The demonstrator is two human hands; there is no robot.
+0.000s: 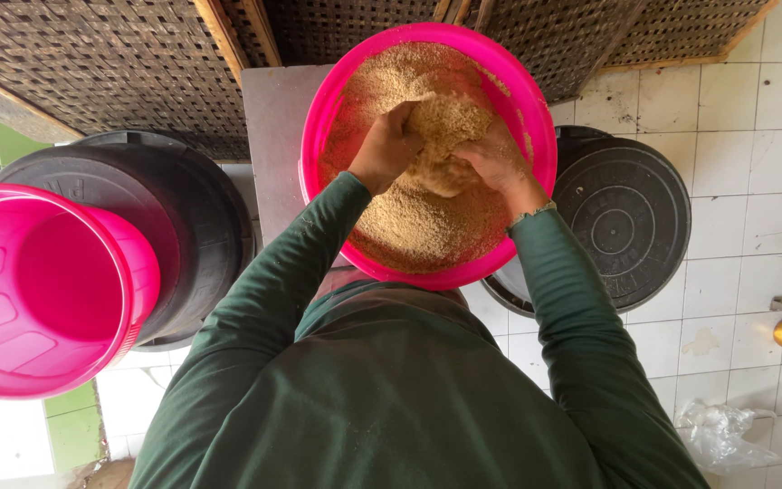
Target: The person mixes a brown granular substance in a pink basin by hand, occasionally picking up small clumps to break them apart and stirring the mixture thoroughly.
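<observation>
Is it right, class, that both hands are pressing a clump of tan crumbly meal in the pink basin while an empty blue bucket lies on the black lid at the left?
Not quite: the bucket is pink, not blue, as the head view shows. The rest stands: the left hand and right hand press a clump of tan crumbly meal in the pink basin, and the empty bucket lies on the black lid at the left.

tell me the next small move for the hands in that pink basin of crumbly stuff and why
Probably press the lump together and rub it apart over the pink basin. Both the left hand and right hand cup a raised clump of tan crumbly meal at the middle, while the rest lies loose and lower around it.
</observation>
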